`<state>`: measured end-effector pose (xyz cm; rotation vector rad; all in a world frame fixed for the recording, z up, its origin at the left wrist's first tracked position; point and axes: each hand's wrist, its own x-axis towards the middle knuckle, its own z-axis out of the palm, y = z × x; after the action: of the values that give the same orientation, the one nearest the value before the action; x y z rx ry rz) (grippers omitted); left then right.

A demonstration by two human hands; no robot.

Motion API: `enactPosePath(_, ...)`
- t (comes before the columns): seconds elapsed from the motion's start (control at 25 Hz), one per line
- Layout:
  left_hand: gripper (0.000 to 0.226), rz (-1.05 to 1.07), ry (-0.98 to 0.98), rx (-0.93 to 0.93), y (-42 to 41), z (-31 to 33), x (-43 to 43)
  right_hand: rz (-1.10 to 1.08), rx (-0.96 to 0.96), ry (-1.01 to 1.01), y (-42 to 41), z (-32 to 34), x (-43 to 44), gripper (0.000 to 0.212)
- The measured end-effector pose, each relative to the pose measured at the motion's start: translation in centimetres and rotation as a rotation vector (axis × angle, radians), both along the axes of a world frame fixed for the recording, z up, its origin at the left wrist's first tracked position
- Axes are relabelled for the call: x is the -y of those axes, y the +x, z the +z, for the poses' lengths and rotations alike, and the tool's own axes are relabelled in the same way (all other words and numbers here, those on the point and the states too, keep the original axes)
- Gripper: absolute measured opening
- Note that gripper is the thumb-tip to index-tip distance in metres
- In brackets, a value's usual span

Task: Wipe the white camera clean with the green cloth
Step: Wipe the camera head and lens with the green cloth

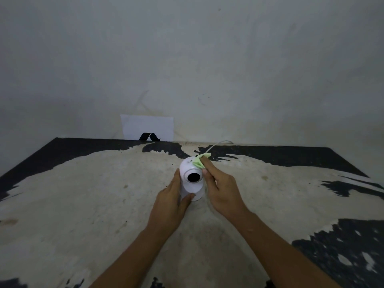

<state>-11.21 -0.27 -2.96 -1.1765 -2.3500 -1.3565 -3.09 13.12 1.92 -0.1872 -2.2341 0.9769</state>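
White camera (191,179) stands upright on the surface (83,194), centre frame. Left hand (173,199) grips its base; right hand (220,189) pinches the green cloth (200,161) against the head's upper right. Wiping appears underway; next, the lens face and base likely need covering.

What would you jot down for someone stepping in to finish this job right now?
Left hand: wrapped around the base of the white camera, steadying it upright on the worn table.
Right hand: pinching the green cloth, pressed against the camera's upper right side, behind the dark lens.
A white cable runs from behind the camera toward the wall.
Done: wiping is under way at the top; how much is already clean cannot be told.
Left: probably the lens face, the left side and the base.
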Motion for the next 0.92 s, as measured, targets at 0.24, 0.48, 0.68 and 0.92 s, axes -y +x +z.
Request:
enactPosePath(0.24, 0.062, 0.032, -0.09, 0.236, -0.8, -0.3, -0.8, 0.103, 0.02, 0.426, -0.5, 0.4, -1.4, 0.042)
enactPosePath(0.48, 0.069, 0.012, -0.014, 0.019, 0.1, 0.5, 0.1, 0.03, 0.077, -0.187, -1.7, 0.7, -1.9, 0.031)
enactPosePath(0.68, 0.07, 0.008, -0.018, -0.016, 0.0, 0.3, 0.2, -0.032, -0.033, -0.161, -0.8, -0.3, -1.3, 0.029)
enactPosePath(0.92, 0.071, 0.006, -0.015, -0.029, 0.0, 0.6, 0.2, -0.062, 0.081, -0.244, -1.0, -1.1, -1.0, 0.03)
